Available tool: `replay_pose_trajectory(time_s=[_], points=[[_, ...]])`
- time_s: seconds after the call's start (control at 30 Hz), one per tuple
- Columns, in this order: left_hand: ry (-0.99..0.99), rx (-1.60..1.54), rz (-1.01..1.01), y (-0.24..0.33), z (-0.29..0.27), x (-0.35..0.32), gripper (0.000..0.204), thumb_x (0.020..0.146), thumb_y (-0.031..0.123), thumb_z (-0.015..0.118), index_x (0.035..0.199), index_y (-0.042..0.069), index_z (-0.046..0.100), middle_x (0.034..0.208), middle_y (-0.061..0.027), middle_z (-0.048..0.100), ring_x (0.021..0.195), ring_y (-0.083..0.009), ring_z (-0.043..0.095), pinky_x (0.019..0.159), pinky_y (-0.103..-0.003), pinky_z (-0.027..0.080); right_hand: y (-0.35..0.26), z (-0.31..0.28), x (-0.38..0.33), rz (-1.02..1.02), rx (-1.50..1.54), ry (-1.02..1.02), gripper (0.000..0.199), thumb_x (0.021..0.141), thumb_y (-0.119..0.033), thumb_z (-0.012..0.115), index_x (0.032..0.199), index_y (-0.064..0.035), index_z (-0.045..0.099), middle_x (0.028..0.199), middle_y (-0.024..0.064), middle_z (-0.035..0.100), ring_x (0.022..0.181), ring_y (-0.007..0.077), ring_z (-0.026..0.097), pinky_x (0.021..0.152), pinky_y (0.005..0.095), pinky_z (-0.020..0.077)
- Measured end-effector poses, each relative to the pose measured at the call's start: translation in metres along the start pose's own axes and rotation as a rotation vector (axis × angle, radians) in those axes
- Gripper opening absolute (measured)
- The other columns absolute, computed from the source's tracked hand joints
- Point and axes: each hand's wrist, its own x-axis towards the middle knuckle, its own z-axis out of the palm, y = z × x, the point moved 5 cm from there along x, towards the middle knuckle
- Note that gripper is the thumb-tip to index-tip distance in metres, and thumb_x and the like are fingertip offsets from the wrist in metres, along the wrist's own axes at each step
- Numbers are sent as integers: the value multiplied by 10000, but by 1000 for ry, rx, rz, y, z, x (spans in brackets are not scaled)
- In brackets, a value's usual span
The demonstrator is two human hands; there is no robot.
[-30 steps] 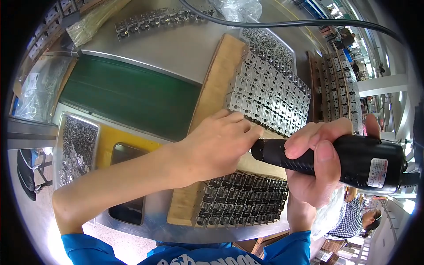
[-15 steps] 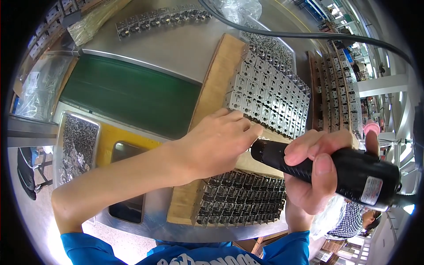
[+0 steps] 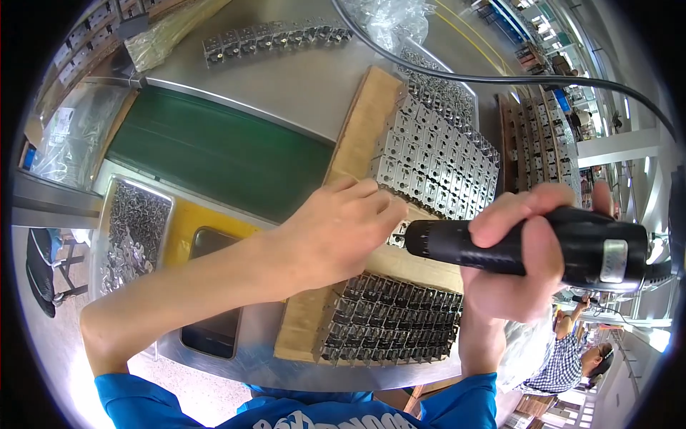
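A: Hands? Left hand (image 3: 339, 232) lies flat, fingers spread, pinning a small silver metal bracket (image 3: 398, 234); right hand (image 3: 511, 261) is wrapped tight round the black corded electric screwdriver (image 3: 529, 247).

B: Progress? Looks midway; dark assembled brackets (image 3: 389, 318) fill the near cardboard sheet (image 3: 304, 325); a shiny bracket batch (image 3: 439, 161) waits beyond.

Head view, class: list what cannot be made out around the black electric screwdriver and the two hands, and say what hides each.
- Tip of the black electric screwdriver: hidden behind the left hand.
- Small metal part under the left fingertips: covered by them.
- Middle rows of metal brackets on the brown cardboard sheet: blocked by both hands.
- Right hand palm: wrapped round the tool.
- Black cable: leaves the picture's edge.
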Motion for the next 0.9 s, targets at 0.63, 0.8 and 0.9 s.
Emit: replay_pose_trajectory(time_s=[0.63,0.8,0.9], points=[[62,-103,-11,-4,0,0,356,675,-28,629,1020,38,572,949,-110,593,1008,-306,592,877,-420,452,4,22,3,-50,6,-142,715,860,-48,569,1470,-16,198,831,148,526,523,213,586,531,338,563],[56,-90,-1,-3,-1,1,354,696,-43,617,1038,37,566,955,-118,586,1001,-319,592,896,-430,455,0,22,4,-66,46,-149,720,863,-31,566,1478,-16,191,817,141,510,522,219,584,523,345,563],[48,-92,-2,-4,0,1,345,704,-42,618,1036,37,565,957,-122,586,1000,-322,592,899,-428,457,0,19,4,-61,46,-151,722,864,-30,569,1479,-20,192,815,138,509,527,220,585,525,348,563]])
